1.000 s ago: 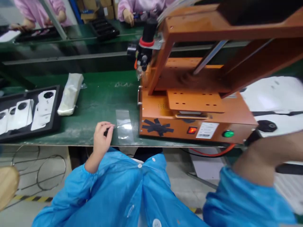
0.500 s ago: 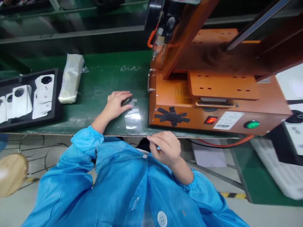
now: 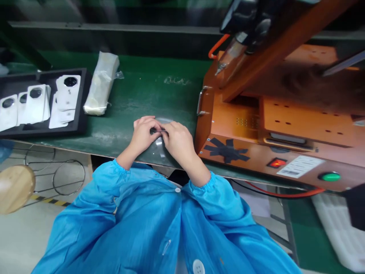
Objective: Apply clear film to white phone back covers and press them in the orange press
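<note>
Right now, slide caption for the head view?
Left hand and right hand at a thin dark piece above a clear sheet.

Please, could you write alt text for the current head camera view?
A person's left hand and right hand meet over a clear film on a green workbench, apparently pinching a small dark piece. An orange machine stands right, a black tray with white panels left.

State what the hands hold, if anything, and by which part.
A small thin piece, kind unclear, seemingly pinched at opposite ends by the left hand and right hand.
</note>
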A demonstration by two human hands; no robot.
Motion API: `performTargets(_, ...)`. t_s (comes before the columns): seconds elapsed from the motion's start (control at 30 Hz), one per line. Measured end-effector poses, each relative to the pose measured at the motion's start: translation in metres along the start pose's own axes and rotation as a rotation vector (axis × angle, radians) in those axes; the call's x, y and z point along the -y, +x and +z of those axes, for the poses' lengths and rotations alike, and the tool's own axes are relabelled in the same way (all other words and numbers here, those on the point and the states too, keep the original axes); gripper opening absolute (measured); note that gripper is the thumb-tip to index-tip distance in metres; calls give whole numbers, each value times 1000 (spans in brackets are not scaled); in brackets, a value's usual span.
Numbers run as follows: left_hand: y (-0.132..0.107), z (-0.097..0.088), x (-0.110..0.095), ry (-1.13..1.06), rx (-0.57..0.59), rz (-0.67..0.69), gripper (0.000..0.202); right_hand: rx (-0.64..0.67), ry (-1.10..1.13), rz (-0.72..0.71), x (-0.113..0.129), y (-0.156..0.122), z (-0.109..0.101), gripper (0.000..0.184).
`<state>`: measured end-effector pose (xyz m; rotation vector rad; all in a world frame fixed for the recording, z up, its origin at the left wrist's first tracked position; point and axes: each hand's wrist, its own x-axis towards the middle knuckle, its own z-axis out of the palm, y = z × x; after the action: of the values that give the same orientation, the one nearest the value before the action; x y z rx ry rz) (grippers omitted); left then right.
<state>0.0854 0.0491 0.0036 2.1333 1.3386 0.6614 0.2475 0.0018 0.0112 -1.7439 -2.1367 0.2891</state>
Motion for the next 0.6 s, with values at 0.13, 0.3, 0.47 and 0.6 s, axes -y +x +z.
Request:
performTargets(0.13, 0, 6, 5, -40, 19, 14, 15, -119, -21, -38, -5, -14, 3, 27)
performTargets(0.3, -4, 4, 8, 92, 121, 99, 18, -329, -62, -176, -9, -31, 2, 22)
performTargets(0.47, 2, 2, 7, 281, 323, 251, 88, -533, -82, -300, 1, -51, -20, 9)
performTargets(0.6, 12, -2, 6, 309, 332, 259, 105, -634, 34, -384, 9, -66, -41, 20)
